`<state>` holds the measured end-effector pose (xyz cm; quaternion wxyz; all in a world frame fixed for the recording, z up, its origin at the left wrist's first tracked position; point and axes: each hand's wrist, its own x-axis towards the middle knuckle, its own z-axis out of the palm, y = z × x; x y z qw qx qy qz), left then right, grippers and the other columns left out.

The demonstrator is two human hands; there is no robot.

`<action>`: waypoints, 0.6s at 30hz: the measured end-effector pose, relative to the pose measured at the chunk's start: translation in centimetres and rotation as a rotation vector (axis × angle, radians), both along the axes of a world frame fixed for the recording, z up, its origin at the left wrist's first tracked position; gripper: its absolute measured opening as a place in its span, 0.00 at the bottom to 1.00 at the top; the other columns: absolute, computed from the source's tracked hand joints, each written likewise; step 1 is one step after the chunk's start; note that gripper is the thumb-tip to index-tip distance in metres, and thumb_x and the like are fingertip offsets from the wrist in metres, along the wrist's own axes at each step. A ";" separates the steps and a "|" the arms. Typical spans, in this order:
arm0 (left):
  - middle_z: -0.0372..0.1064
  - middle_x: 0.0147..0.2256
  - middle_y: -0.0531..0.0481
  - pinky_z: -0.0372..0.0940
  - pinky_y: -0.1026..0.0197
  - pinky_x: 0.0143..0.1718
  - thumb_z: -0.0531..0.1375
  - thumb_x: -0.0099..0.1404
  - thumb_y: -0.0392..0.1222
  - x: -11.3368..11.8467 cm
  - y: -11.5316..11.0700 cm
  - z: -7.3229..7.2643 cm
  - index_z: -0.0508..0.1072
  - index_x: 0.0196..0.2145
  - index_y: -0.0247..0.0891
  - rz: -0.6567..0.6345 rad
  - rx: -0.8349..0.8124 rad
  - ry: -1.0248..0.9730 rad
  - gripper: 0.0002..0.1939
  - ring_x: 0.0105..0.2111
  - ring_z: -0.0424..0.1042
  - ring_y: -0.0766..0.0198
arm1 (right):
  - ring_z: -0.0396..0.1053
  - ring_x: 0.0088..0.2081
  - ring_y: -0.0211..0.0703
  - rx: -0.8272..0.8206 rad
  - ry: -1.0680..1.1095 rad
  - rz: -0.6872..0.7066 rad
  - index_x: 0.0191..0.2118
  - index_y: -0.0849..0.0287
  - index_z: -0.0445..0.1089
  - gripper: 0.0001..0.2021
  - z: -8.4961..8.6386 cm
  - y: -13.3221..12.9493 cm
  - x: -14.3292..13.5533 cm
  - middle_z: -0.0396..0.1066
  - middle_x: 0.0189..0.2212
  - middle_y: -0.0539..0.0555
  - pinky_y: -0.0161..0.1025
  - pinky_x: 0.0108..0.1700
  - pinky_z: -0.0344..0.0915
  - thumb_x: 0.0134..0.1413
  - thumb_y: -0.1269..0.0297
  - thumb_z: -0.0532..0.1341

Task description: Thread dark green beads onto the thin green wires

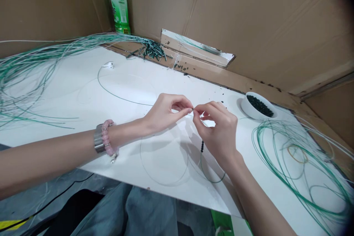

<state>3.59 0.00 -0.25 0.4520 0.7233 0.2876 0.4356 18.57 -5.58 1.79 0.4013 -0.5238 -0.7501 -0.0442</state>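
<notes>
My left hand (173,112) is closed in a pinch near the middle of the white board, with a thin green cord (121,97) running out from it to the left. Thumb and forefinger of my right hand (217,127) are pressed together, almost touching the left fingertips. Between the two pinches shows a tiny dark bead (193,109), partly hidden by the fingers. Below my right hand a short row of black beads (202,146) sits on a cord that loops down over the board.
A white bowl (245,107) of dark beads stands at the right. Coiled green cords (258,143) lie below it. At the left is a large bundle of green and white cords (41,59). A green bottle (118,7) stands in the back corner, near a white earbud (110,65) and cardboard walls (249,25).
</notes>
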 end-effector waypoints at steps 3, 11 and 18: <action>0.74 0.29 0.49 0.68 0.64 0.37 0.61 0.57 0.38 0.0 0.2 0.0 0.75 0.29 0.34 0.017 -0.032 -0.021 0.04 0.31 0.72 0.66 | 0.66 0.28 0.39 -0.079 0.095 0.029 0.29 0.57 0.71 0.06 0.0 -0.1 0.1 0.71 0.25 0.51 0.37 0.29 0.69 0.53 0.71 0.58; 0.73 0.26 0.50 0.68 0.65 0.34 0.64 0.54 0.38 0.0 0.5 -0.2 0.75 0.27 0.33 0.004 -0.204 -0.116 0.05 0.28 0.72 0.68 | 0.72 0.31 0.38 -0.253 0.476 0.039 0.31 0.58 0.74 0.03 -0.2 0.2 0.4 0.75 0.28 0.50 0.36 0.34 0.73 0.49 0.65 0.64; 0.71 0.23 0.50 0.67 0.66 0.32 0.61 0.56 0.37 0.3 0.1 0.5 0.73 0.25 0.32 -0.035 -0.254 -0.100 0.05 0.26 0.70 0.69 | 0.72 0.33 0.43 -0.408 0.422 -0.020 0.25 0.60 0.72 0.04 0.3 0.3 0.3 0.75 0.28 0.53 0.35 0.28 0.69 0.45 0.67 0.61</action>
